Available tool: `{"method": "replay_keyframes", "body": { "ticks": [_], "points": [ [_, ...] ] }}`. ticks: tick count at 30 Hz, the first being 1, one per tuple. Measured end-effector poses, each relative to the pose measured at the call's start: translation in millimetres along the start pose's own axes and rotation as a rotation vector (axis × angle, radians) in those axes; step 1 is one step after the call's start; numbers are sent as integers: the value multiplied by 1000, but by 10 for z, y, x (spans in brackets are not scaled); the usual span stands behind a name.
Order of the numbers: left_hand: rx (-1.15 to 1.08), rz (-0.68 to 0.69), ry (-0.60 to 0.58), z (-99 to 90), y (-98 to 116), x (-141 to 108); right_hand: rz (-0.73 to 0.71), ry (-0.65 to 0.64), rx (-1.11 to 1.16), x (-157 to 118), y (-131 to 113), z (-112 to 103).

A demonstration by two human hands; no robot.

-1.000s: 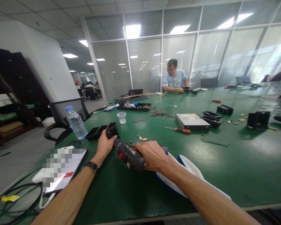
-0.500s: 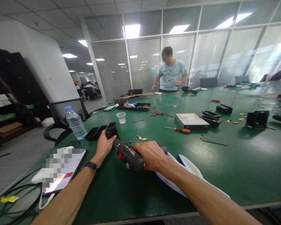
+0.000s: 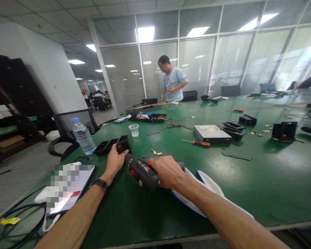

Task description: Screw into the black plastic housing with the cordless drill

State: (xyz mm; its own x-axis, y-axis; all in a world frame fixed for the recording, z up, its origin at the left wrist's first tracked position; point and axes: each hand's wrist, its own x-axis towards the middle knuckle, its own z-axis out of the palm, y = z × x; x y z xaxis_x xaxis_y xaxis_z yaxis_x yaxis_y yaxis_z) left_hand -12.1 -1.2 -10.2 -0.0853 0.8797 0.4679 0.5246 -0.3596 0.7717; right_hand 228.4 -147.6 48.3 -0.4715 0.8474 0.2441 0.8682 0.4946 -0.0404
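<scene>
My right hand (image 3: 168,171) grips a black cordless electric screwdriver (image 3: 141,171) with red buttons, lying low over the green table (image 3: 261,180), its tip pointing at a small black plastic part (image 3: 123,147). My left hand (image 3: 115,160), with a dark watch on the wrist, holds that black part down on the table. More black plastic trays (image 3: 106,146) lie joined to it on the left. Small brass hinges (image 3: 155,152) lie just beyond the tool.
A water bottle (image 3: 83,135) and a plastic cup (image 3: 134,130) stand behind the parts. A phone (image 3: 72,188) and cables lie at left, white gloves (image 3: 209,186) under my right arm. An orange-handled screwdriver (image 3: 199,142), a disc drive (image 3: 211,133) and black parts lie farther right. A person (image 3: 173,83) stands at the far end.
My hands and the tool have barely moved. The person at the far end stood up from the seat and walked left along the table.
</scene>
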Motion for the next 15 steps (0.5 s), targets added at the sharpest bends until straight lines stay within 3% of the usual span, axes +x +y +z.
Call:
{"method": "replay_keyframes", "body": {
  "ticks": [15],
  "points": [
    [-19, 1, -4, 11, -25, 12, 17, -26, -18, 5, -6, -2]
  ]
}}
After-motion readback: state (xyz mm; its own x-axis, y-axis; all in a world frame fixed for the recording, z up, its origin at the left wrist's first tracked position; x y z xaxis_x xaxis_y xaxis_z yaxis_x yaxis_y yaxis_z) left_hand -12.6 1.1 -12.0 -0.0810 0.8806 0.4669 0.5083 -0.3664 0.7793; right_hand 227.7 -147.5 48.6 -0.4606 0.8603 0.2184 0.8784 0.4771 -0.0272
